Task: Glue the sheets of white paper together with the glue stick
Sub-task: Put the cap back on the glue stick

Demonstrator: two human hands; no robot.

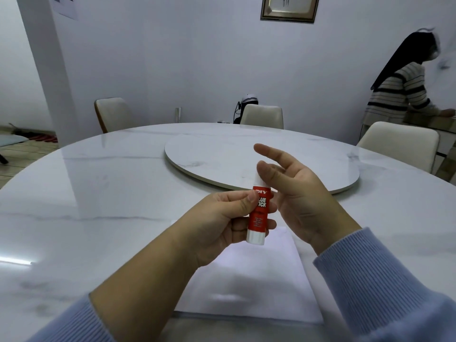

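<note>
A red and white glue stick (pixel 258 214) stands upright above the table, held round its red body by the thumb and fingers of my left hand (pixel 217 225). My right hand (pixel 303 198) is just to its right, palm turned toward me, fingers loosely extended. Its thumb lies against the stick's white cap, and the cap is mostly hidden behind it. Below both hands a stack of white paper sheets (pixel 249 282) lies flat near the table's front edge, partly covered by my forearms.
The round white marble table (pixel 98 218) carries a raised turntable (pixel 259 154) at its centre. Cream chairs (pixel 262 117) stand around the far side. A person in a striped top (pixel 399 95) stands at the far right by a side counter.
</note>
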